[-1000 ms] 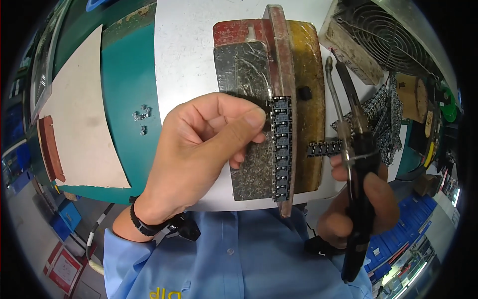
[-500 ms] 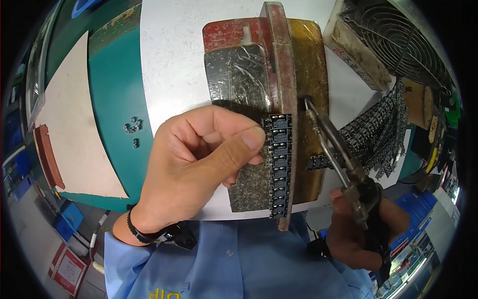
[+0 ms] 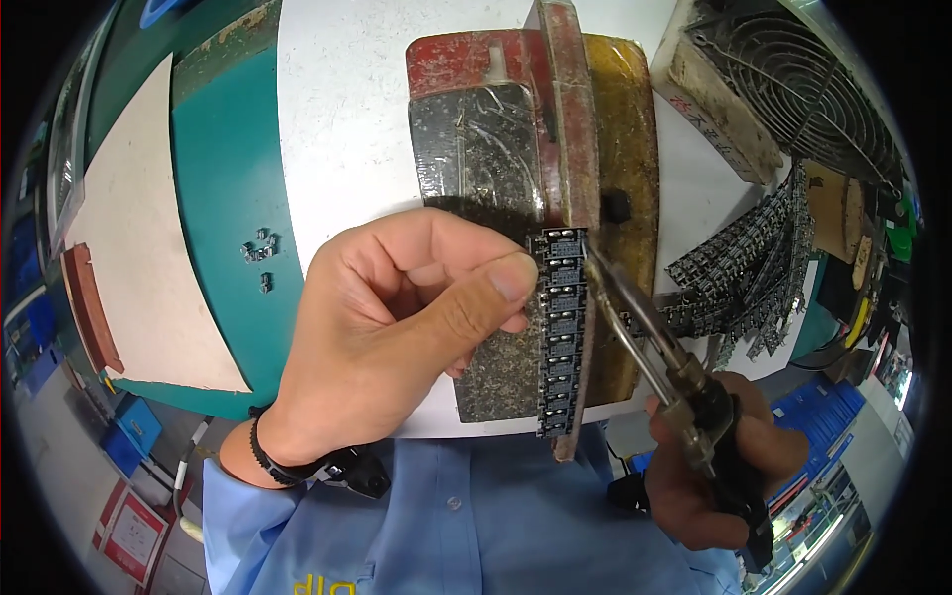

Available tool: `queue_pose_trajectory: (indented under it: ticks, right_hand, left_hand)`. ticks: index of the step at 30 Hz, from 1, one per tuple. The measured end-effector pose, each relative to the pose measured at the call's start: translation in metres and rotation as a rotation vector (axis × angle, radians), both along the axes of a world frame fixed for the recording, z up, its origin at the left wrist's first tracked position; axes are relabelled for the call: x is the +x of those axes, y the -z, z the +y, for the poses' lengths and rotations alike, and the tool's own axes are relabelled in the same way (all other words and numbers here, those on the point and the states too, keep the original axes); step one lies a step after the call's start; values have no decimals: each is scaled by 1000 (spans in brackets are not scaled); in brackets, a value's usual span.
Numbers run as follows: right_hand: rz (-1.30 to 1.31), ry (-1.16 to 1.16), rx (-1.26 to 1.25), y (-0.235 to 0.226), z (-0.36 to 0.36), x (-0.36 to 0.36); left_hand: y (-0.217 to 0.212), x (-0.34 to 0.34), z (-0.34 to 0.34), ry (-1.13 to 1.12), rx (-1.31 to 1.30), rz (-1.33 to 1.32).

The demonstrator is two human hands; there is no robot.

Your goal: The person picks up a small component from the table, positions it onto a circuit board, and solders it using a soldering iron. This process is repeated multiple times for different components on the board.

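Observation:
A narrow dark strip of small circuit boards lies lengthwise along an upright reddish bar on a worn block. At the strip's upper left edge, my left hand is closed in a thumb-and-forefinger pinch. Its fingertips partly hide that edge. My right hand is wrapped round the dark handle of a soldering iron with a thin metal tube beside its barrel. The iron's tip meets the right side of the strip near its top end.
More dark board strips lie heaped at the right, below a fan with a wire guard. Several tiny metal parts sit on the green mat at the left. A pale board covers part of that mat.
The soldering iron has swung left from over the yellowish side of the block to the strip's top end. My left hand keeps its pinch at the strip's edge.

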State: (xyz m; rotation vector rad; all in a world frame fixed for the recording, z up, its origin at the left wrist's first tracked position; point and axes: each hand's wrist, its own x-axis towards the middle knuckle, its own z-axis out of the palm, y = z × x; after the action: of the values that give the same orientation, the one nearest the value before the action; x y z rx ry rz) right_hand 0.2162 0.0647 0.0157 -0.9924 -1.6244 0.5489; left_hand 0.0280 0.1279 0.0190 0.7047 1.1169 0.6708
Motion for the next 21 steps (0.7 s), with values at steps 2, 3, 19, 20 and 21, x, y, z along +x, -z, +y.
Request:
queue_pose_trajectory:
  ticks: [2,3,19,20,21]
  right_hand:
    - [3,-10,-12,-2,-5,2]
    - [5,-15,-18,-7,-12,12]
    - [26,-88,-106,-7,-9,10]
    - [27,-93,-111,-11,-18,22]
    - [28,-96,-117,-10,-14,18]
  left_hand:
    - [0,-1,0,-8,-2,8]
    - [0,-1,-1,-10,-3,8]
    - [6,-8,-2,-2,15,-23]
    - [6,-9,-2,-2,17,-26]
    - [7,-9,-2,0,17,-32]
